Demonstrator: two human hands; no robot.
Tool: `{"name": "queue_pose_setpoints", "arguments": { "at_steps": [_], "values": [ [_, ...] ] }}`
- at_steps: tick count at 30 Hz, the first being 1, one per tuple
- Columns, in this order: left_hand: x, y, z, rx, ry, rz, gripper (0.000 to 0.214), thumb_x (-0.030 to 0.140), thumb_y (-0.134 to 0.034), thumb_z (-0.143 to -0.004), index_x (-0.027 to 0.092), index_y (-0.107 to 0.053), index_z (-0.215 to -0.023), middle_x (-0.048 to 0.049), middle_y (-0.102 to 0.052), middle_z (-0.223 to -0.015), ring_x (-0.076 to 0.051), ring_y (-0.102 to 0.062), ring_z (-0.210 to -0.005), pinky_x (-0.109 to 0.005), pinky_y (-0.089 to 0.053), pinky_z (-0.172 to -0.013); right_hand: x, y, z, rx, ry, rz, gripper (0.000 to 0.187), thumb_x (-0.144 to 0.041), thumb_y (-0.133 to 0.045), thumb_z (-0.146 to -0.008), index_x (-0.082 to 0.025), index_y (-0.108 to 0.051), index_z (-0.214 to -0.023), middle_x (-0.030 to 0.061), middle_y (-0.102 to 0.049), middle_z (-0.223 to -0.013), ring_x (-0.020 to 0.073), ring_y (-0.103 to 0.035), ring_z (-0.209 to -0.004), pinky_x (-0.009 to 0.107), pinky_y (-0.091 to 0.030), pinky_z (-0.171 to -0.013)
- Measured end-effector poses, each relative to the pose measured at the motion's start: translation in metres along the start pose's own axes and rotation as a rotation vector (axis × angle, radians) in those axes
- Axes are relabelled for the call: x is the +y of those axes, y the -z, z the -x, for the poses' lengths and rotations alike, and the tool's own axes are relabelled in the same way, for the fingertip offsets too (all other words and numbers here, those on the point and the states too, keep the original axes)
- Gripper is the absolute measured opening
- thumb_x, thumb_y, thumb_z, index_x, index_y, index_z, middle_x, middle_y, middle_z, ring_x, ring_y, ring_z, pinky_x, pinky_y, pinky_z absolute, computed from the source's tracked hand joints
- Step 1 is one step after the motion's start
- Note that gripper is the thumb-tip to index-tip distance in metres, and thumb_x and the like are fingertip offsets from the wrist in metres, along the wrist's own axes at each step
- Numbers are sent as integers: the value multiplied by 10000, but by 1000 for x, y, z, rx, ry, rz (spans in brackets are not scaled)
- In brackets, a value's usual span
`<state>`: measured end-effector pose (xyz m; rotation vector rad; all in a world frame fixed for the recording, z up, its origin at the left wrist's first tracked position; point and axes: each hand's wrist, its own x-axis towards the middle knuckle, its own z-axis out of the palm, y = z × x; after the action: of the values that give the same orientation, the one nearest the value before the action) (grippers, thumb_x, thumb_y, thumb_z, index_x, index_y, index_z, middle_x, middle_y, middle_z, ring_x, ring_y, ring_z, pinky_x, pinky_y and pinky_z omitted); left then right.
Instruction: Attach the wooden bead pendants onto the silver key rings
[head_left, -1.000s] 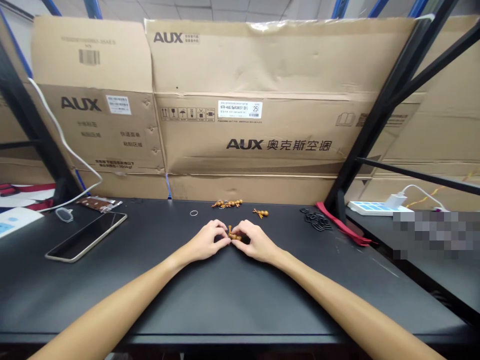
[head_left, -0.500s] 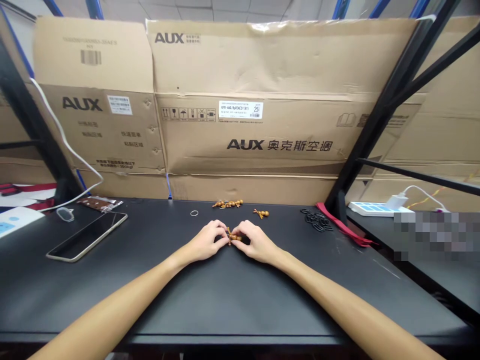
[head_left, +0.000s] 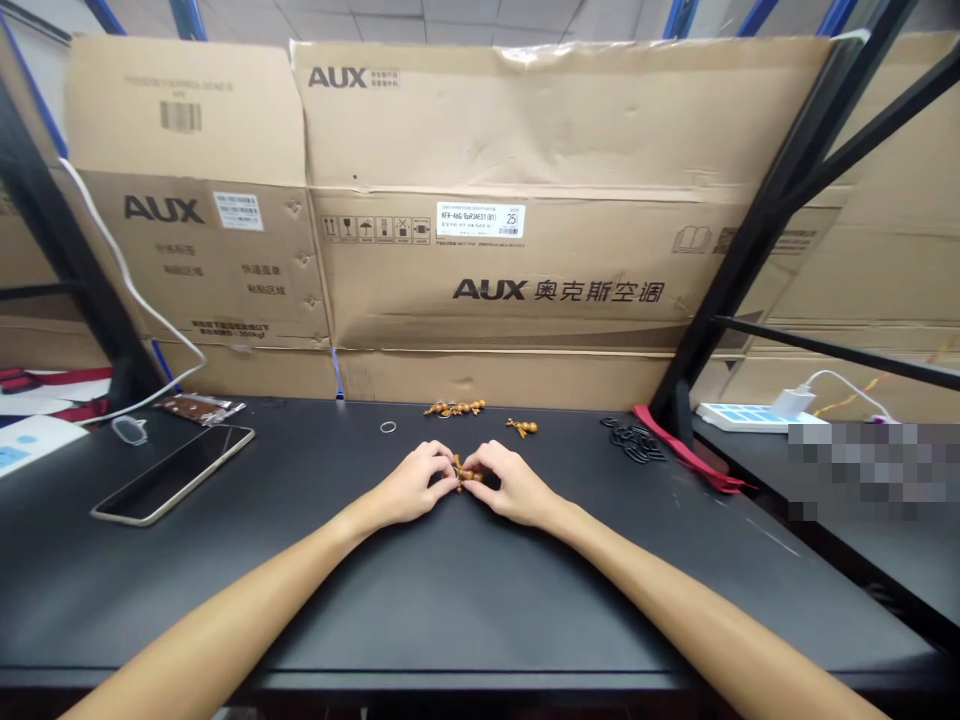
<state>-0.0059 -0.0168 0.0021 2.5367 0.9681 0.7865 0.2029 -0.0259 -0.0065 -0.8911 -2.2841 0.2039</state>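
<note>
- Turned slightly since a second ago: small golden-brown gourd-shaped charm [head_left: 472, 476], its corded end leaning more, a reddish bead now showing below; both hands almost unmoved.
- Charm sits between the fingertips, low over the matte black tabletop [head_left: 450, 600]; contact with the surface cannot be told.
- Left hand [head_left: 416, 485]: thumb and fingers pinched narrow at the corded end.
- Right hand [head_left: 510, 485]: thumb and fingers curled around the gourd body, holding it.
- Beyond the hands: thin silver metal ring [head_left: 388, 432] at left, cluster of golden-brown charms [head_left: 457, 408] behind, single golden-brown charm [head_left: 529, 427] nearer right.
- Farther right: heap of black oval links [head_left: 636, 442].
</note>
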Motion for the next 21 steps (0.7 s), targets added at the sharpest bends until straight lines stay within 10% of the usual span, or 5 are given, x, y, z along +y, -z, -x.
{"name": "queue_pose_setpoints", "arguments": {
  "at_steps": [21],
  "values": [
    [2,2,-1,-23,-6,-5,177,286,-483,-894,196,-617,-821,-50,-571,-1020,-189,-532,-969,-345,-422,-930,9,-1,0,57,-101,99,50,-181,-595,-807,-202,-576,-848,32,-627,-816,184,-531,-792,328,-450,-741]
  ]
}}
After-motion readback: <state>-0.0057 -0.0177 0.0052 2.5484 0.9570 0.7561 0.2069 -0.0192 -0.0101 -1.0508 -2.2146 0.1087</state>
